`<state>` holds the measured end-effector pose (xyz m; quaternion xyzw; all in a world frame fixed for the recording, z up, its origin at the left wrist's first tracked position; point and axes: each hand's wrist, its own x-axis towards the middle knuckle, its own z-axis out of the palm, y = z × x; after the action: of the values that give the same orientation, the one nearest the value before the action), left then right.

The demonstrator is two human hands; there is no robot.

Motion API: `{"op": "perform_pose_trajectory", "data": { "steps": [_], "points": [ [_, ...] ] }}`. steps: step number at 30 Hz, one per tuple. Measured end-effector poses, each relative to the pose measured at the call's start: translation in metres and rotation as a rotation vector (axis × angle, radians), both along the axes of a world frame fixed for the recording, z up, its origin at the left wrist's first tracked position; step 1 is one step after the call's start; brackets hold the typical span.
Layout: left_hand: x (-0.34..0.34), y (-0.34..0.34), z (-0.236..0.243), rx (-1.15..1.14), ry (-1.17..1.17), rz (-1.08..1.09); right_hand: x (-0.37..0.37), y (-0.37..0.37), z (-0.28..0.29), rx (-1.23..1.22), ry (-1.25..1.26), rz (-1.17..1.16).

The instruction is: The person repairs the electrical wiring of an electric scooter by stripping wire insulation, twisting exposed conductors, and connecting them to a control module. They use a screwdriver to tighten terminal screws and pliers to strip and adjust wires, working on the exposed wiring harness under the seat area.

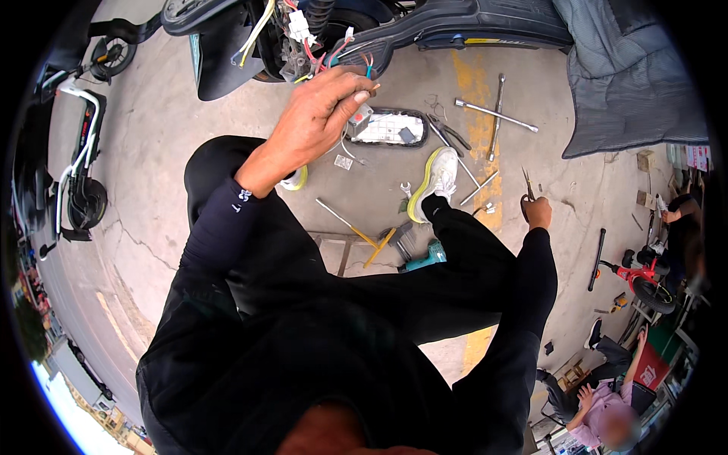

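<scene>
My left hand [322, 114] is raised at the scooter's exposed wiring, thumb and forefinger pinched on what looks like a thin wire, mostly hidden by the fingers. Red and teal wires [369, 67] show just behind the fingertips, and a white connector [300, 27] hangs nearby. Below the fingers is a small grey box [362, 115] with a red dot. Out to the right, above the floor, my right hand [539, 214] is closed round the dark handles of a pair of scissors [526, 188], blades pointing away from me and slightly apart.
The scooter [455, 23] stands ahead, a grey quilted cover [637, 83] at its right. On the floor lie a cross wrench [497, 115], pliers [449, 133], a black-rimmed tray [390, 127] and a teal power tool [426, 256]. A person [607, 409] sits at lower right.
</scene>
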<state>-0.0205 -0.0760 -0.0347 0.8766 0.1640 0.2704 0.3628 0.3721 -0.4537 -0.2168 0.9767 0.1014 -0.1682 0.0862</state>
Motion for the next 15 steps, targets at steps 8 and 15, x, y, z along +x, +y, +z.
{"op": "perform_pose_trajectory", "data": {
  "steps": [8,15],
  "points": [
    [-0.014,-0.005,0.012,0.019,-0.047,-0.025,-0.004,0.004,-0.001,-0.186,-0.047,0.001],
    [0.001,-0.019,0.019,-0.182,-0.218,-0.029,0.041,-0.068,-0.046,-0.101,0.134,0.1]
  ]
}}
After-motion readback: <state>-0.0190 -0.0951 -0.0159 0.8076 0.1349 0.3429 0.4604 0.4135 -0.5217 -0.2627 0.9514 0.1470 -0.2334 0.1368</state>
